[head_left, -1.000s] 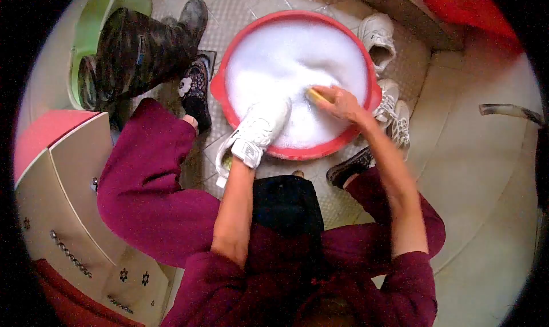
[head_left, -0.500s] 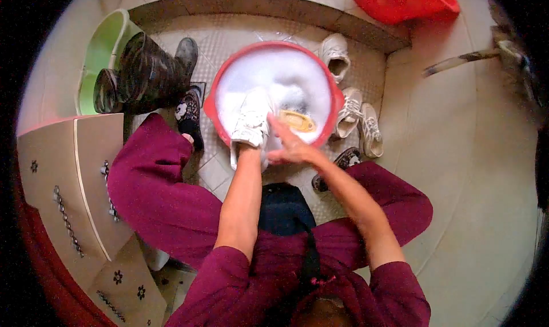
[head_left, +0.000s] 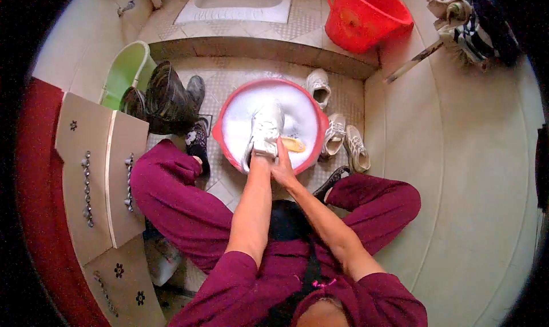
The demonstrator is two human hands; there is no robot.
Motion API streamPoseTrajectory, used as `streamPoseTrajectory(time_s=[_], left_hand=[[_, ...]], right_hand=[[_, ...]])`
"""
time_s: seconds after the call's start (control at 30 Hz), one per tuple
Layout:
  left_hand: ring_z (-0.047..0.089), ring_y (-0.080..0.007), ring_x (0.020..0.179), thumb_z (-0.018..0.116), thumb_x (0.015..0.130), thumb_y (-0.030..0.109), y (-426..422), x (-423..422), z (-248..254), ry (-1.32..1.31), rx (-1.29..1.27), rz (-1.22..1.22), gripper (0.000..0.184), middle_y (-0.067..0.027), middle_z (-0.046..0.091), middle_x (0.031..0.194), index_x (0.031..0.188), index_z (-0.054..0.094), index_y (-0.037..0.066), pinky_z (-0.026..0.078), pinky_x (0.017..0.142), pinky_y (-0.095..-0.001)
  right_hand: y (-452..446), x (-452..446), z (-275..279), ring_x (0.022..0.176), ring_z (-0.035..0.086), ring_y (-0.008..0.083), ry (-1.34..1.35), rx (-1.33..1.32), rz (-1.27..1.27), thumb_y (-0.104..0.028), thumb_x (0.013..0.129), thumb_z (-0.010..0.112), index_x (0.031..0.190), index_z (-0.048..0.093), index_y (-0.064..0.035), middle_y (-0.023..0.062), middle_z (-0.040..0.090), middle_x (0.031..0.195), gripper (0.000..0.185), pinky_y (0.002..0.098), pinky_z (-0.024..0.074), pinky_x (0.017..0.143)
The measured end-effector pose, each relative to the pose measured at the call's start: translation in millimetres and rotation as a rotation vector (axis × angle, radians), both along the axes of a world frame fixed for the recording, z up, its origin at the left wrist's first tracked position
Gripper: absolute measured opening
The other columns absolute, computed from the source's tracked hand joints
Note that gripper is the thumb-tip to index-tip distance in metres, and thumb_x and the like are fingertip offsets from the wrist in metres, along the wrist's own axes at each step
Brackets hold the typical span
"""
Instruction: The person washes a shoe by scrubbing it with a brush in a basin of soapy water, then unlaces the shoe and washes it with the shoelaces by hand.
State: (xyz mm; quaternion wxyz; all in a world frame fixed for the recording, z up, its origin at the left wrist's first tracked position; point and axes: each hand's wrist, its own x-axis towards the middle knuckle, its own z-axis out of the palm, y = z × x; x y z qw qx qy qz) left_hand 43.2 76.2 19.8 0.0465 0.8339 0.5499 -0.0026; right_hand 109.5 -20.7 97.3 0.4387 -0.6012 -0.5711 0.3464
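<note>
White laced shoe [head_left: 267, 124], worn over the left hand; located directly ahead of the right hand [head_left: 282, 170], toe pointed away, over the foam in the basin [head_left: 323, 121], round, reddish-pink, plastic.
Left hand: hidden inside the shoe; whether opened or closed cannot be told.
Right hand: partly curled at the shoe's opening; firmness of grip cannot be told.
Yellow oblong scrubbing piece [head_left: 294, 144]: laid in the foam, just ahead and right of the right hand; brush or block cannot be told.
Handling, as judged: the shoe is best filled well toward the toe by the left hand, its opening steadied lightly by the right, the wrists held low and the upper tilted over the foam so that drips are caught.

Surface and room, from the right hand:
- Far left: cream cabinet [head_left: 86, 127] with beaded handles.
- Ahead left: green plastic tub [head_left: 123, 70]; dark patterned tall boots [head_left: 166, 98] beside it.
- Ahead: pale tiled floor [head_left: 229, 70]; beyond, white ceramic squat toilet [head_left: 274, 14] set in a raised platform.
- Ahead right: three pale shoes [head_left: 334, 135], beside the basin; farther, red plastic bucket [head_left: 351, 30].
- Far right: smooth pale wall [head_left: 457, 184].
</note>
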Motion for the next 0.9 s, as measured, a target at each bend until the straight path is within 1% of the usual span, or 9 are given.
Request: streamPoseTrajectory(time_s=[0.23, 0.3, 0.37, 0.5, 0.6, 0.67, 0.73, 0.8, 0.9], left_hand=[[0.042, -0.0275, 0.116, 0.033, 0.085, 0.032, 0, 15, -33, 0.104, 0.112, -0.006, 0.047, -0.0117, 0.046, 0.124, 0.122, 0.046, 0.007, 0.028, 0.1, -0.0387], [0.027, -0.0255, 0.127, 0.032, 0.087, 0.029, -11, 23, 44, 0.472, 0.061, 0.143, 0.05, -0.0086, 0.034, 0.136, 0.132, 0.033, 0.01, 0.016, 0.106, -0.0414], [0.024, -0.0257, 0.129, 0.033, 0.085, 0.031, -20, 18, 84, 0.363, -0.135, 0.093, 0.051, -0.0084, 0.029, 0.138, 0.132, 0.035, 0.011, 0.012, 0.107, -0.043], [0.041, -0.0273, 0.116, 0.039, 0.083, 0.032, -22, 24, 48, 0.153, -0.107, 0.137, 0.045, -0.0114, 0.046, 0.125, 0.121, 0.048, 0.011, 0.025, 0.101, -0.0425], [0.052, -0.0267, 0.104, 0.041, 0.082, 0.032, -32, 24, 22, 0.059, -0.034, 0.214, 0.039, -0.0128, 0.055, 0.112, 0.113, 0.054, 0.011, 0.035, 0.095, -0.0423], [0.055, -0.0238, 0.094, 0.044, 0.085, 0.025, -44, 21, 26, 1.665, 0.663, -0.283, 0.028, -0.0097, 0.058, 0.103, 0.103, 0.056, 0.008, 0.043, 0.087, -0.0375], [0.056, -0.0223, 0.089, 0.045, 0.086, 0.021, -49, 22, 33, 2.444, 1.033, -0.605, 0.022, -0.0082, 0.059, 0.098, 0.098, 0.057, 0.007, 0.047, 0.083, -0.0351], [0.055, -0.0224, 0.093, 0.045, 0.086, 0.018, -47, 30, 63, 2.806, 0.992, -0.996, 0.023, -0.0111, 0.058, 0.101, 0.1, 0.056, 0.004, 0.045, 0.086, -0.0353], [0.048, -0.0254, 0.107, 0.045, 0.084, 0.014, -59, 8, 107, 2.791, 1.394, -0.588, 0.028, -0.0151, 0.054, 0.11, 0.106, 0.052, -0.003, 0.035, 0.097, -0.0387]], right_hand=[[11, 27, 32, 0.108, 0.042, 0.0397, -0.176, -0.025, 0.078, -0.009, 0.063, 0.069, 0.134, 0.03, -0.016, 0.0238, 0.039, 0.118, 0.081, 0.0406, 0.0345, 0.092], [15, 38, 38, 0.108, 0.042, 0.0405, -0.102, 0.063, 0.15, -0.008, 0.062, 0.068, 0.132, 0.034, -0.0173, 0.0243, 0.037, 0.119, 0.078, 0.04, 0.0357, 0.092], [20, 48, 31, 0.106, 0.044, 0.0411, -0.295, 0.06, 0.353, -0.005, 0.062, 0.067, 0.132, 0.033, -0.0177, 0.0247, 0.038, 0.116, 0.079, 0.0385, 0.0375, 0.091], [20, 49, 24, 0.111, 0.041, 0.0421, -0.363, -0.174, 0.416, 0.002, 0.061, 0.064, 0.133, 0.03, -0.0198, 0.0279, 0.031, 0.125, 0.082, 0.0395, 0.039, 0.09], [18, 50, 3, 0.103, 0.05, 0.0372, -0.316, -0.094, 0.267, -0.002, 0.071, 0.055, 0.13, 0.037, -0.0159, 0.0233, 0.046, 0.118, 0.064, 0.0392, 0.0422, 0.085], [17, 54, 4, 0.094, 0.057, 0.0334, -0.279, 0.131, 0.171, -0.007, 0.078, 0.047, 0.125, 0.045, -0.0116, 0.0194, 0.059, 0.1, 0.047, 0.0379, 0.0441, 0.082], [21, 55, 4, 0.093, 0.057, 0.0336, -0.258, 0.117, 0.173, -0.007, 0.078, 0.047, 0.124, 0.045, -0.0106, 0.0204, 0.058, 0.101, 0.046, 0.0379, 0.0445, 0.081], [28, 60, 10, 0.089, 0.059, 0.0344, -0.176, 0.033, 0.154, -0.009, 0.077, 0.048, 0.117, 0.052, -0.0089, 0.023, 0.058, 0.099, 0.04, 0.0381, 0.0454, 0.079], [38, 64, 22, 0.083, 0.061, 0.0288, -0.178, -0.103, 0.108, -0.024, 0.078, 0.05, 0.105, 0.06, -0.0142, 0.0137, 0.063, 0.091, 0.03, 0.0351, 0.0462, 0.074]])
